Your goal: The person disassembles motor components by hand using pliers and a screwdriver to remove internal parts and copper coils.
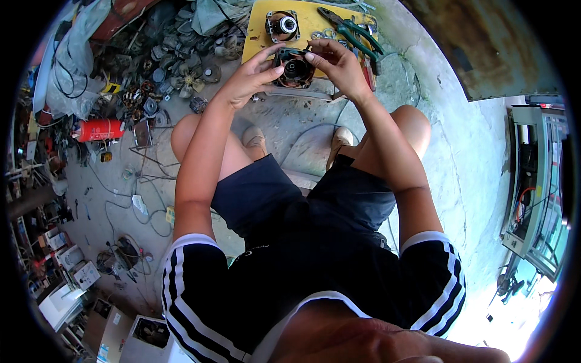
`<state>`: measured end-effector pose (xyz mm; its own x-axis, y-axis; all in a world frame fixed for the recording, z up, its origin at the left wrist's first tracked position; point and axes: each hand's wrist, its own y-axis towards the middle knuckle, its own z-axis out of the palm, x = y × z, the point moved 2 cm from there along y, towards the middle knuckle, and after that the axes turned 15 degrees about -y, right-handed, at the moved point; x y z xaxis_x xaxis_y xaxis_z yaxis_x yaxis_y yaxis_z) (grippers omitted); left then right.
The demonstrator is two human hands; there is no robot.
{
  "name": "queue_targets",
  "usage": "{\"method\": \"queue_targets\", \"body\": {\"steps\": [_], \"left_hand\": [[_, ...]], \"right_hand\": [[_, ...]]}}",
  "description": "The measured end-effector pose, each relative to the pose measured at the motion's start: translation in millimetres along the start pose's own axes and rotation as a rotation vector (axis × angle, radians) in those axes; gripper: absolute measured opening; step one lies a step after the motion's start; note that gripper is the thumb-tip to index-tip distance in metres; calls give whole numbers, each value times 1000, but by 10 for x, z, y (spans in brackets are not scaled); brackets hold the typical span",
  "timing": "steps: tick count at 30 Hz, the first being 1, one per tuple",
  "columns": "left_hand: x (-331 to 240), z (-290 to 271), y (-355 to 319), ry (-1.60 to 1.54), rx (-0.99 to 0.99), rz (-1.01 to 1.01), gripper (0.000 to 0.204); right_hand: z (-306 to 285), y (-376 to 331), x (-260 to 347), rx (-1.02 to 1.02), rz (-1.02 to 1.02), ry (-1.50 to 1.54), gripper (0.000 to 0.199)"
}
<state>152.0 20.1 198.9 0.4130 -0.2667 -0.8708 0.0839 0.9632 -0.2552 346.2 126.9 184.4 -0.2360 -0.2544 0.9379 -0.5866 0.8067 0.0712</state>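
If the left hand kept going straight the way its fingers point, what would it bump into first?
The left hand already touches the small square motor part at its fingertips, so that comes first. Beyond it lies the yellow board with a second motor part, though depth is hard to judge.

Our yellow worktop (257, 36), second motor part (282, 25) at its middle, green pliers (357, 33) to its right, washers (324, 34) between them

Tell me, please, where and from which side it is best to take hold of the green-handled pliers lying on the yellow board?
Probably by the two green handles, near their middle. The green-handled pliers lie flat on the yellow board, to the right of the motor part that the left hand and right hand hold. Come from above on the right side, so the fingers close across both handles.
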Motion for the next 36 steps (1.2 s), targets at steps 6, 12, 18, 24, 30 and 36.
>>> {"method": "queue_targets", "body": {"steps": [6,12,18,24,30,36], "left_hand": [[30,47,84,-68,-4,-53,58],[-13,116,97,-134,0,-52,53],[15,217,196,-111,-119,-25,47],[20,263,223,-100,-201,-36,44],[80,264,263,-78,-270,-43,50],[111,252,303,-101,-290,-34,52]], "right_hand": [[-21,37,-232,109,270,-69,51],[43,-48,14,169,404,261,55],[64,-52,9,122,345,255,55],[99,-32,-53,50,306,225,56],[117,-9,-75,27,359,244,57],[130,13,-116,8,369,270,58]]}}
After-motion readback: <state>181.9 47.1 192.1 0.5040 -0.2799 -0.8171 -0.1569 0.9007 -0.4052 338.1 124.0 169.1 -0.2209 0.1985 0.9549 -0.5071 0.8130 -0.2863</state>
